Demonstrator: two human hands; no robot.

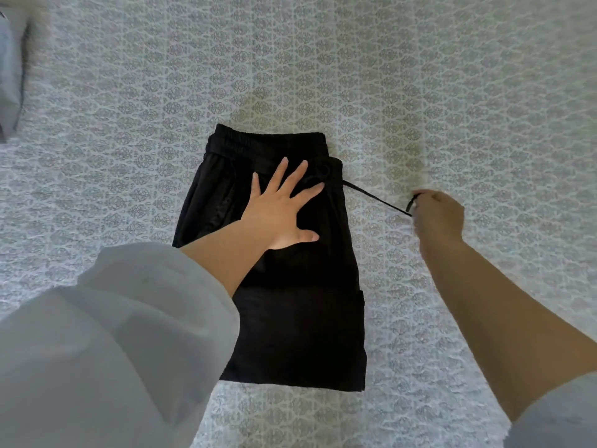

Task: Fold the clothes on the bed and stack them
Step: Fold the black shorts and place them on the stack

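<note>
A pair of black shorts (303, 318) lies folded lengthwise on the patterned bed cover (452, 92), its elastic waistband at the far end. My left hand (281, 210) presses flat on the shorts just below the waistband, fingers spread. A black drawstring (371, 197) runs from the waistband out to the right over the cover. My right hand (437, 216) pinches the end of that drawstring to the right of the shorts, and the cord is stretched taut.
A light blue-grey garment (9, 76) lies at the far left edge of the bed. The bed cover spreads out on all sides of the shorts. My loose pale sleeves fill the lower left and lower right corners.
</note>
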